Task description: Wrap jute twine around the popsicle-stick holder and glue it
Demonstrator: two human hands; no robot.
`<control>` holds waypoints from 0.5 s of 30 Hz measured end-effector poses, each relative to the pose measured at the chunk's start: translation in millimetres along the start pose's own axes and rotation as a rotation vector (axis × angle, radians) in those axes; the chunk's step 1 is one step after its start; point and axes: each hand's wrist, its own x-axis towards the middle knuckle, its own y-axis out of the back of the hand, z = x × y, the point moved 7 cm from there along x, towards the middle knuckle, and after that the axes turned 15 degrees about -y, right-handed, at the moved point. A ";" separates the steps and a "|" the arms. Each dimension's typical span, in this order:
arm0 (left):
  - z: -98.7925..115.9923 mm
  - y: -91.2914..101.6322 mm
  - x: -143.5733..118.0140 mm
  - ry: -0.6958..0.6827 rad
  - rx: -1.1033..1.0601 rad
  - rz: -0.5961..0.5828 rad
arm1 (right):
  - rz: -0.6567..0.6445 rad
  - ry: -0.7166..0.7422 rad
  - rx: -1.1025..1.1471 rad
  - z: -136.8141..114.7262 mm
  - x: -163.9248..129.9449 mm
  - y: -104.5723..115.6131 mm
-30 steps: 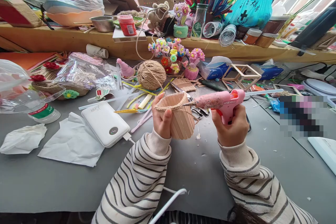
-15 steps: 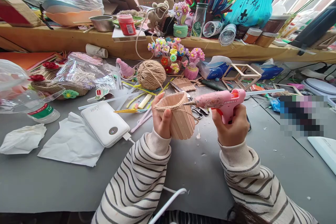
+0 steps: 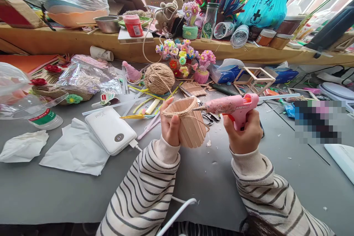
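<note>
Right of the tan, round wooden-stick cup [image 3: 193, 131] grasped by the left hand [image 3: 170, 128], the right hand [image 3: 243, 133] clenches a pink plastic glue gun [image 3: 240, 106], barrel [image 3: 221, 105] pointing at the brown twine band [image 3: 185, 113].

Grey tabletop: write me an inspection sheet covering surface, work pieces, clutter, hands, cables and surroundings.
Surface: grey tabletop, small white scraps on it.
Work pieces: wooden-stick cup, twine around its rim; pink glue gun, nozzle at the rim, contact unclear.
Clutter: twine ball, white power bank, crumpled tissue.
Hands: left hand holds the cup; right hand grips the glue gun.
Cables: white plug in the power bank; white cable at the near edge.
Surroundings: brown ledge behind, bearing a glass bottle and blue bag.
</note>
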 end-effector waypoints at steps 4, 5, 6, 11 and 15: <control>-0.5 0.1 -0.2 0.002 0.001 0.004 | -0.008 0.005 0.005 1.1 0.1 -0.4; -0.4 0.0 -0.3 0.003 -0.001 0.006 | -0.008 0.003 0.004 1.4 0.2 -0.3; -0.5 -0.1 -0.4 0.004 -0.004 0.005 | -0.008 -0.001 0.002 1.8 0.2 -0.3; -1.1 -0.1 -0.9 0.009 0.000 -0.002 | -0.007 -0.018 -0.016 1.9 0.1 0.0; -1.5 -1.1 -0.5 0.011 -0.019 -0.008 | -0.007 -0.023 -0.026 1.8 0.0 -0.2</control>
